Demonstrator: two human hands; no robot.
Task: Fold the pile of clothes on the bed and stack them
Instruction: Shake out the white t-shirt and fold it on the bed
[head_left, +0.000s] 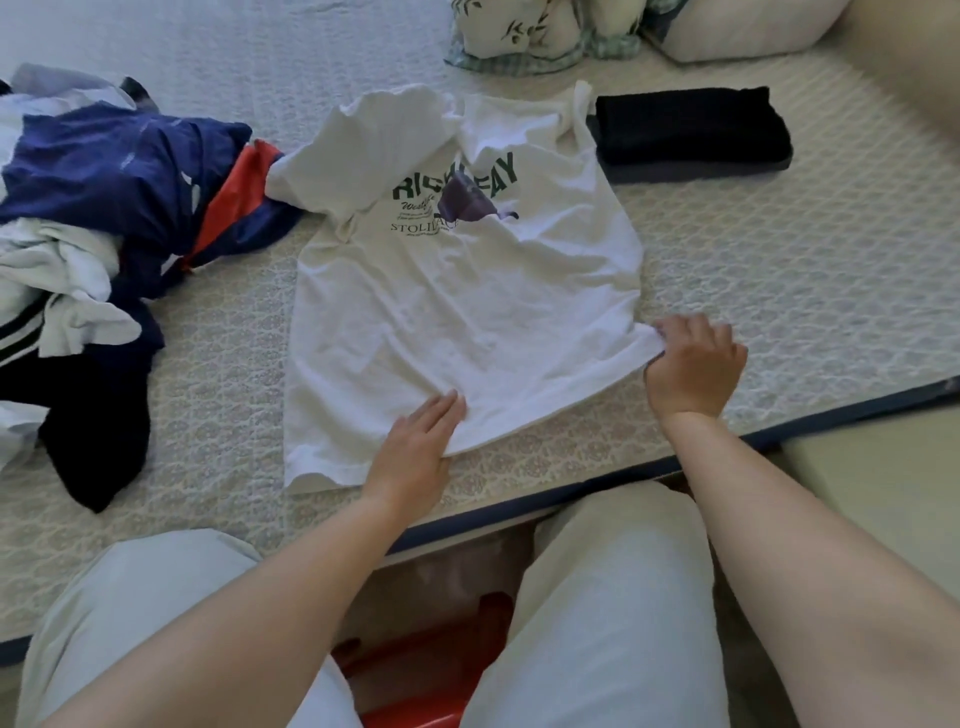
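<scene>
White cotton printed T-shirt: hem under the flat left hand; right hand pinches its corner.

Leaf-print pillows at the bed's head; something red, perhaps a stool, below.

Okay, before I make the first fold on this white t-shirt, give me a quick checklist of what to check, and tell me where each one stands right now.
1. White t-shirt spread flat, print up: mostly ok, body lies flat.
2. Sleeves smoothed: not ok, the left sleeve is bunched and touches the unfolded pile.
3. Right hand has a grip: ok, it pinches the shirt's right hem corner.
4. Left hand steadies the cloth: ok, flat on the bottom hem.
5. Stack ready: ok, folded dark clothes sit beside the shirt's right shoulder.
6. Bottom left hem corner flat: cannot tell.
</scene>
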